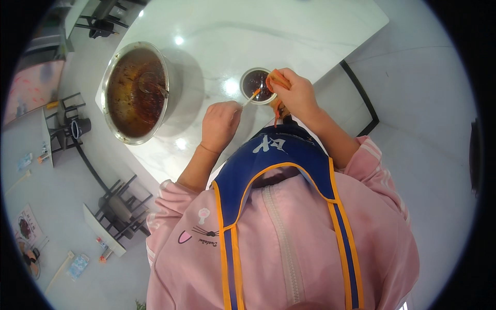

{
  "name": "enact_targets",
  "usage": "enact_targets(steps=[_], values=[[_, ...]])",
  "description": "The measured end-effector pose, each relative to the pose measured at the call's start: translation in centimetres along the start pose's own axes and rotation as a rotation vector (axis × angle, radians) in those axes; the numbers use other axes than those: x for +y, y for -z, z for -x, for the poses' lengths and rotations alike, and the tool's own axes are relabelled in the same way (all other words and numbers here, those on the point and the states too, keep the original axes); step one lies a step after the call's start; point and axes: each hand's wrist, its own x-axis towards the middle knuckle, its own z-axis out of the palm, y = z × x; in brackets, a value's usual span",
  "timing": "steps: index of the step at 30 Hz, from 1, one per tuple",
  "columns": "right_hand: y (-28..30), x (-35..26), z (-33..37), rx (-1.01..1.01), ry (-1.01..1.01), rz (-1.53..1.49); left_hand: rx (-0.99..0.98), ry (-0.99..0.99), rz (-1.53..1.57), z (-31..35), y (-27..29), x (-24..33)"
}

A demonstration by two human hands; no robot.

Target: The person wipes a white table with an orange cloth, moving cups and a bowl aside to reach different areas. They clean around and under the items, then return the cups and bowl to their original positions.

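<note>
"White table [305, 46] across the upper frame, pot [105, 98] at upper left."

"And upper centre?"

"Left hand [221, 120] and right hand [297, 94], at a cup [242, 88] of dark liquid [252, 79]. The right grips an orange thing [279, 78] I can't identify; the left's fingers close round a stick [248, 99], tip over the cup."

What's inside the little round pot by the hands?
Dark, shiny stuff. The orange thing in the right hand covers part of its right side; the pot's bottom is hidden under the stuff.
</note>
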Motion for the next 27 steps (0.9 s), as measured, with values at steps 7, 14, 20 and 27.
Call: enact_targets(steps=[7,14,20,27], values=[[-1.7,0.4,0.7,-0.149,0.021,-0.069,-0.021,0.778,0.734,2.1,-0.7,0.9],[-3.8,0.4,-0.1,-0.091,0.177,0.144,-0.045,1.097,1.086,-0.5,-0.1,0.4],[-4.1,1.3,-0.6,-0.065,0.132,0.111,-0.096,1.069,1.016,-1.6,-0.7,0.3],[-4.0,1.7,-0.7,-0.086,0.111,0.133,-0.231,1.213,1.044,-1.5,-0.1,0.8]])
